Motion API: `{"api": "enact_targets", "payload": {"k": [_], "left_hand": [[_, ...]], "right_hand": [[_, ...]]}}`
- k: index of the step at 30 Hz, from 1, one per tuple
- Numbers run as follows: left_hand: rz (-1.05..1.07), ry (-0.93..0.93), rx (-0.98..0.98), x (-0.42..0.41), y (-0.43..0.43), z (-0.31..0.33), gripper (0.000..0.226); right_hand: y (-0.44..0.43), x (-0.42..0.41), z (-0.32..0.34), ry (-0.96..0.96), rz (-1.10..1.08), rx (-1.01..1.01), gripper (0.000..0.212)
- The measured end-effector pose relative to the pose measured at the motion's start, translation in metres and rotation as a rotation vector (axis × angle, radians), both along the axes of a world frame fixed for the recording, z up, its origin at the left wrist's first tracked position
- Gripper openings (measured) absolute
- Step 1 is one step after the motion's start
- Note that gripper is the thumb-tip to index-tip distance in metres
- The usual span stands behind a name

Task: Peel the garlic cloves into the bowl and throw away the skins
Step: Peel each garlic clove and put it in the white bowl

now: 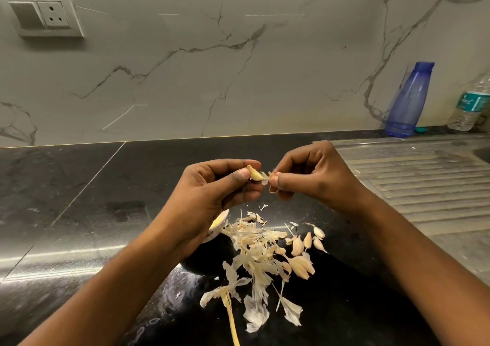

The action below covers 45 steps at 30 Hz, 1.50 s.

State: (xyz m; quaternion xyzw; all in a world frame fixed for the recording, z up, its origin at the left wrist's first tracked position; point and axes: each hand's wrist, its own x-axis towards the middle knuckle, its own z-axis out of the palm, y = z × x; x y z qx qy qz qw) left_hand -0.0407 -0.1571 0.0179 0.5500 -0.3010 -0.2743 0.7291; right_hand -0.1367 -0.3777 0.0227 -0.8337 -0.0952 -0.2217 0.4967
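Observation:
My left hand [212, 186] pinches a pale yellow garlic clove [255, 174] between thumb and fingers, held above the counter. Close beside it, my right hand [310, 173] pinches a strip of skin [266, 175] at the clove's tip. Below the hands lies a heap of papery skins [254, 253] with a dry stem. Several unpeeled cloves [305, 245] lie at the heap's right side. A small white bowl [218, 225] shows partly behind my left wrist; most of it is hidden.
The black stone counter [92, 186] runs to a marble wall. A ribbed steel sink drainboard [424, 186] is at the right. A blue bottle [408, 102] and a clear water bottle [469, 104] stand at the back right. A wall socket [45, 14] is top left.

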Motion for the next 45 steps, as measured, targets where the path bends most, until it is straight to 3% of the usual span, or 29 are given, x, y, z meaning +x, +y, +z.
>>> {"api": "enact_targets", "payload": {"k": [11,19,32,41,45], "left_hand": [[0.103,-0.055,0.048,0.002,0.000,0.000,0.026],[0.147,-0.258,0.097,0.000,0.000,-0.005,0.028],[0.162,-0.425,0.180,0.002,0.000,-0.007,0.018],[0.107,-0.417,0.194,0.003,0.002,-0.006,0.016],[0.098,-0.361,0.176,0.001,0.001,-0.006,0.017]], "right_hand": [[-0.004,-0.003,0.003,0.173,0.085,-0.077,0.019],[0.002,0.003,-0.002,0.031,-0.048,-0.130,0.017],[0.006,0.005,-0.006,-0.044,-0.066,-0.321,0.015],[0.012,0.009,-0.012,-0.124,-0.092,-0.380,0.009],[0.006,0.006,-0.007,-0.061,-0.063,-0.324,0.007]]}}
